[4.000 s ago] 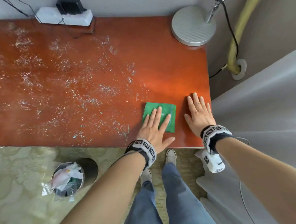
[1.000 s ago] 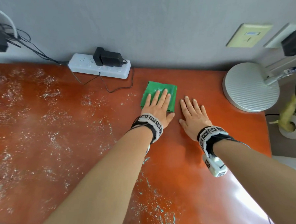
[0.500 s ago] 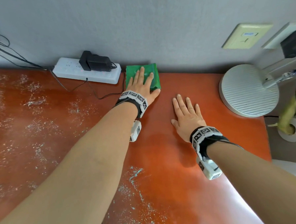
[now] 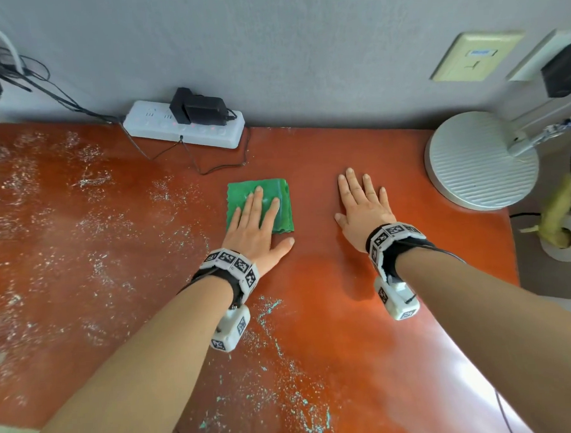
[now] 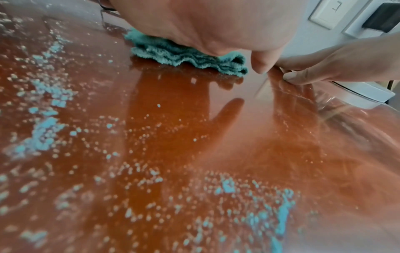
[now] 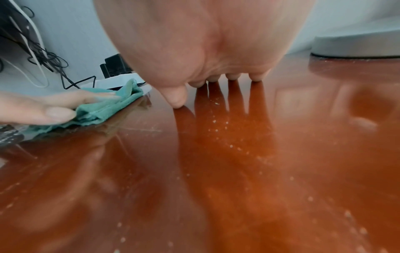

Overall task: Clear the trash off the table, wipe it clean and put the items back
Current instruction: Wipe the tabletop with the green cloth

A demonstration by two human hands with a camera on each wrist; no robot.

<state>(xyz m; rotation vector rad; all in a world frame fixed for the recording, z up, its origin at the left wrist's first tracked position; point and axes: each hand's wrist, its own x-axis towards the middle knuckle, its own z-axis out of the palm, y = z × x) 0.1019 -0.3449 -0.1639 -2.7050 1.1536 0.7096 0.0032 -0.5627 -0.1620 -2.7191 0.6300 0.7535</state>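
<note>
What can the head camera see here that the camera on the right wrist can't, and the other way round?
Only the head view shows the wall socket plate, the yellow hose and the speckled left part of the table. Only the right wrist view shows the right hand's fingertips touching the glossy surface and mirrored in it. Both show the left hand pressing flat on the green cloth, the power strip and the lamp base.

White power strip (image 4: 183, 129) with black adapter (image 4: 199, 109) against wall, round lamp base (image 4: 479, 159), beige wall plate (image 4: 474, 57)

Power strip (image 4: 183, 130) & lamp base (image 4: 479, 161) block rear edge.
</note>
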